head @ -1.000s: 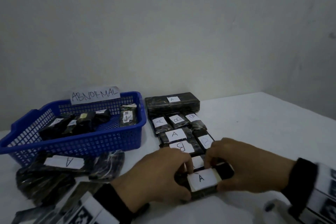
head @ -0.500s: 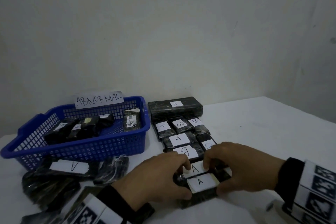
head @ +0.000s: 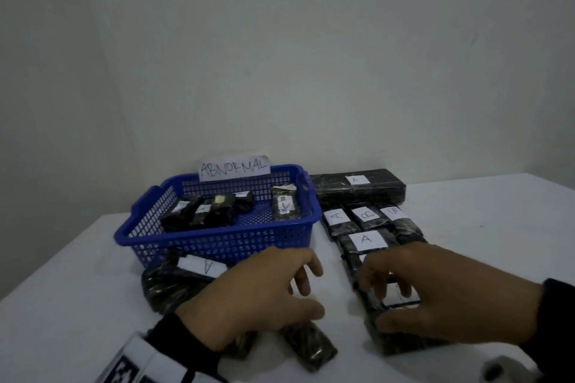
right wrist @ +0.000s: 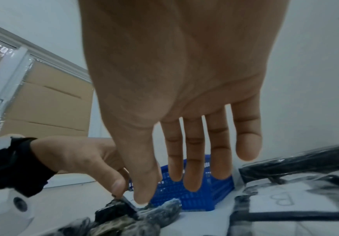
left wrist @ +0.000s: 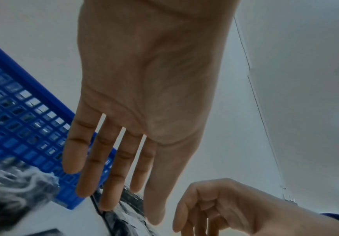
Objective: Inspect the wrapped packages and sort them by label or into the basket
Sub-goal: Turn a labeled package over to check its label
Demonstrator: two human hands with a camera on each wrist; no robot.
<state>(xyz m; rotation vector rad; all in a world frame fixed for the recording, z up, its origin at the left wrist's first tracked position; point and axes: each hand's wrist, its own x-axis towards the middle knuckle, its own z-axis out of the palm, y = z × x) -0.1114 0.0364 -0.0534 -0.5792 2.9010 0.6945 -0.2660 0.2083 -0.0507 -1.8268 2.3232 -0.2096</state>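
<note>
Black wrapped packages with white letter labels lie in rows right of the blue basket [head: 217, 236]: a long one marked A [head: 357, 186], then smaller ones marked A [head: 336, 218], B [head: 367, 214] and A [head: 367, 239]. My right hand [head: 376, 305] rests on the nearest package [head: 404, 343] of that row, fingers straight on its top and thumb at its near edge; its label is mostly covered. My left hand [head: 311, 298] hovers to the left with relaxed, empty fingers, above loose packages [head: 308, 348]. The left wrist view shows the left hand [left wrist: 130, 207] with straight fingers.
The basket carries an ABNORMAL sign [head: 233, 166] and holds several packages [head: 199, 214]. A loose package labelled A [head: 202, 266] lies against its front wall. The white table [head: 77, 274] meets a wall behind. Cardboard boxes [right wrist: 49, 99] stand off to the side.
Both hands were on the front A-labelled package. My left hand has let go and moved left towards the loose packages; my right hand stays on the package. The view has shifted.
</note>
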